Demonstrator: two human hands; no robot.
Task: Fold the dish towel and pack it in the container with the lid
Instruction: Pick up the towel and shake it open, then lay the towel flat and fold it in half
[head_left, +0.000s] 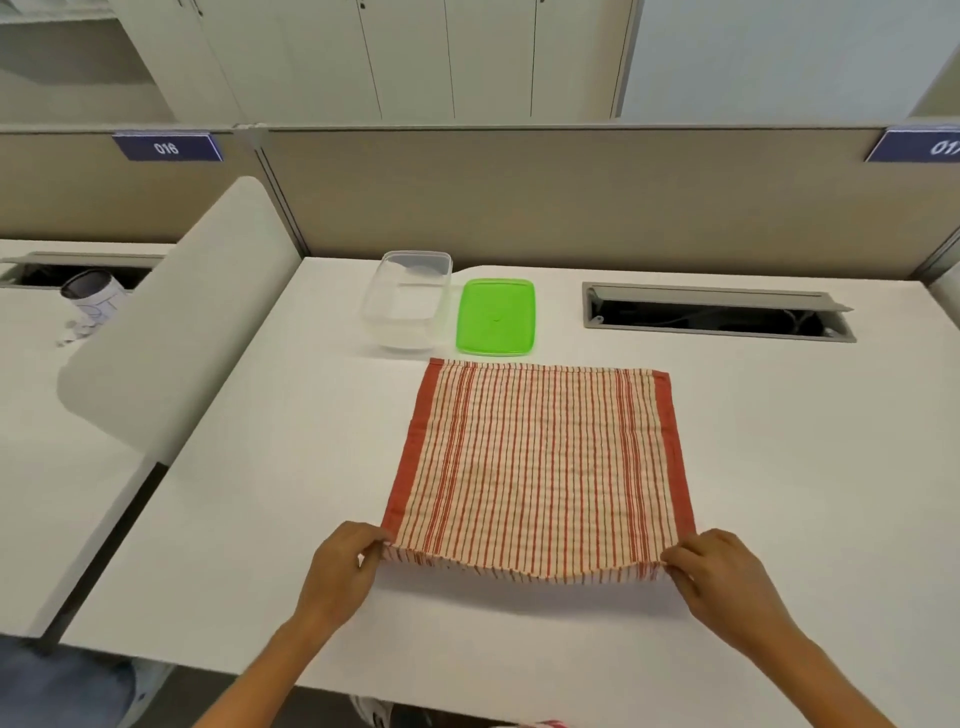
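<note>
On the white desk (249, 519), a grey open cable slot (717, 312) sits at two o'clock, well apart from the red-striped cloth dish towel (540, 462). At eleven o'clock the clear plastic container (408, 299) stands empty, its green lid (496, 317) flat just beside it. Left hand (343, 571) and right hand (719, 577) each pinch a near towel corner, with bare desk along the near edge.

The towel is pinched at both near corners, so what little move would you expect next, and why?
Probably lifting the near edge and carrying it toward the far edge. The left hand and right hand each pinch a near corner of the dish towel, which looks too wide for the open container.
</note>
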